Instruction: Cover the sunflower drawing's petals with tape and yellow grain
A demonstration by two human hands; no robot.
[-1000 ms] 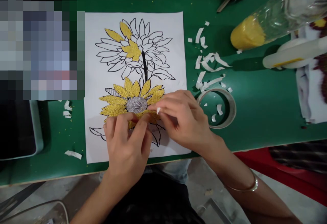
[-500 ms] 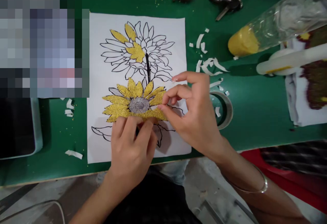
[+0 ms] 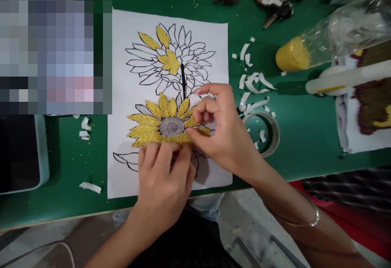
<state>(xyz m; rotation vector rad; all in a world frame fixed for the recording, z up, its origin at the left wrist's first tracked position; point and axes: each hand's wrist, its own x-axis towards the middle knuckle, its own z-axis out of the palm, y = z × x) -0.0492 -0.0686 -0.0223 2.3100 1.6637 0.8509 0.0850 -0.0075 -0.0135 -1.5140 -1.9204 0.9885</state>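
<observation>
A white sheet (image 3: 124, 182) bears two outlined flowers. The lower flower (image 3: 142, 127) has yellow grainy petals and a grey centre; the upper flower (image 3: 146, 72) is mostly white with a few yellow petals. My left hand (image 3: 165, 178) rests on the sheet below the grey centre, its fingers bent and somewhat apart, fingertips touching the lower petals. My right hand (image 3: 222, 133) hovers over the flower's right side. Its thumb and a finger pinch together beside the grey centre, with the index finger raised. Anything held in that pinch is too small to make out.
Right of the sheet are a tape roll (image 3: 276, 135), white paper scraps (image 3: 255, 82), a key (image 3: 270, 20), a clear bottle with yellow material (image 3: 293, 54) and a white tube (image 3: 345, 78). A dark-screened device (image 3: 21, 154) lies left on the green table (image 3: 293, 146).
My right hand has shifted left across the lower flower, its pinch now closer to the grey centre. The left hand stays on the sheet. The whole view has shifted slightly.
</observation>
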